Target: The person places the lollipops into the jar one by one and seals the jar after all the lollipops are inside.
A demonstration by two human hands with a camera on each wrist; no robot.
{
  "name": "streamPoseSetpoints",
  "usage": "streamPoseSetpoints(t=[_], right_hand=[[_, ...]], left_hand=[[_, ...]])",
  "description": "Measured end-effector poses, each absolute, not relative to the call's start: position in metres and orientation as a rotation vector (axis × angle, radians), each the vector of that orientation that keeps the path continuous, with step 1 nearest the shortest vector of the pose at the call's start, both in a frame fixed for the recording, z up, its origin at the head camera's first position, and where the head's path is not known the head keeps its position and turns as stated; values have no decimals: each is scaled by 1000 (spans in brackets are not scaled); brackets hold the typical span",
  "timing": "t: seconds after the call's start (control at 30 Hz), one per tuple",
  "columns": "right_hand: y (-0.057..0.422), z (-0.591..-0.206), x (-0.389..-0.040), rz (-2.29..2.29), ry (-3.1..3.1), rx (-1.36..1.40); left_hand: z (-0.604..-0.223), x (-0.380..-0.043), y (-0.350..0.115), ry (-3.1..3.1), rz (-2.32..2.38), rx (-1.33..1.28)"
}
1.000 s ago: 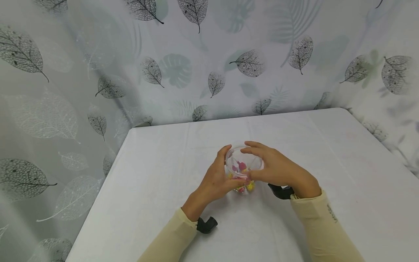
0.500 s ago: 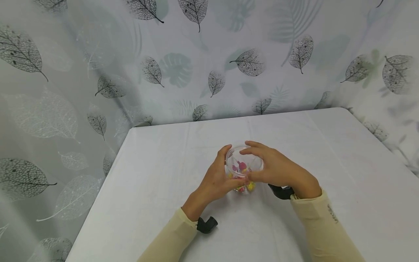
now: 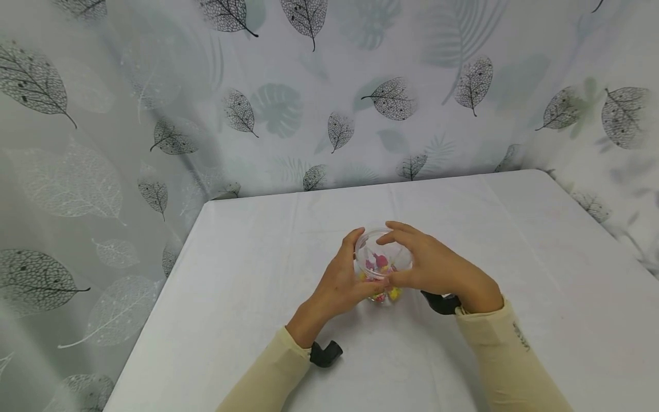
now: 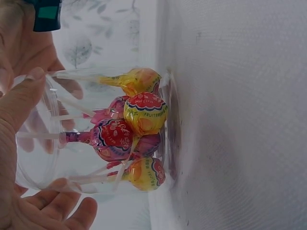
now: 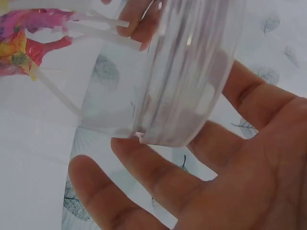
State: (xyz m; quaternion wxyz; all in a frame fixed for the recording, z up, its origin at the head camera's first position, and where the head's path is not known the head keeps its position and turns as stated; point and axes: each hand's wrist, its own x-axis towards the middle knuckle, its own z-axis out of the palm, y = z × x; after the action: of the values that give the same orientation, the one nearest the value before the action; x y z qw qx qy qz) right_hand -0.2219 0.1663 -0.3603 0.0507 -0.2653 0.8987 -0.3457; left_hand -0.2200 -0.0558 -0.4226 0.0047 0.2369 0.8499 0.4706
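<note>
A clear plastic jar (image 4: 86,184) stands upright on the white table, its base at the cloth in the left wrist view. Several wrapped lollipops (image 4: 144,112), yellow, red and pink, lie inside with heads down and white sticks up. My left hand (image 3: 334,283) grips the jar's upper part, thumb at the near side and fingers round the far side. At the top sits a clear ridged lid (image 5: 192,72). My right hand (image 3: 440,263) holds the lid's rim between thumb and curled fingers; its palm faces the lid in the right wrist view.
White cloth covers the table (image 3: 247,263) around the jar. A leaf-patterned curtain (image 3: 288,74) hangs behind the table and along both sides. Black wrist mounts (image 3: 326,354) project below the forearms near the table.
My right hand has shifted very slightly to the left, its fingertips a little further round the lid. The left hand and the jar stay in place.
</note>
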Motion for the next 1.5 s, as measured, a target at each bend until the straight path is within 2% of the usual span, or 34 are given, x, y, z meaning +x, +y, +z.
streamPoseSetpoints(t=[0.83, 1.5], right_hand=[[162, -360, -223, -1036, 2802, -769], [163, -357, -220, -999, 2770, -766]], left_hand=[[-422, -219, -54, 2664, 1458, 660], [-423, -219, -56, 2694, 1443, 718]])
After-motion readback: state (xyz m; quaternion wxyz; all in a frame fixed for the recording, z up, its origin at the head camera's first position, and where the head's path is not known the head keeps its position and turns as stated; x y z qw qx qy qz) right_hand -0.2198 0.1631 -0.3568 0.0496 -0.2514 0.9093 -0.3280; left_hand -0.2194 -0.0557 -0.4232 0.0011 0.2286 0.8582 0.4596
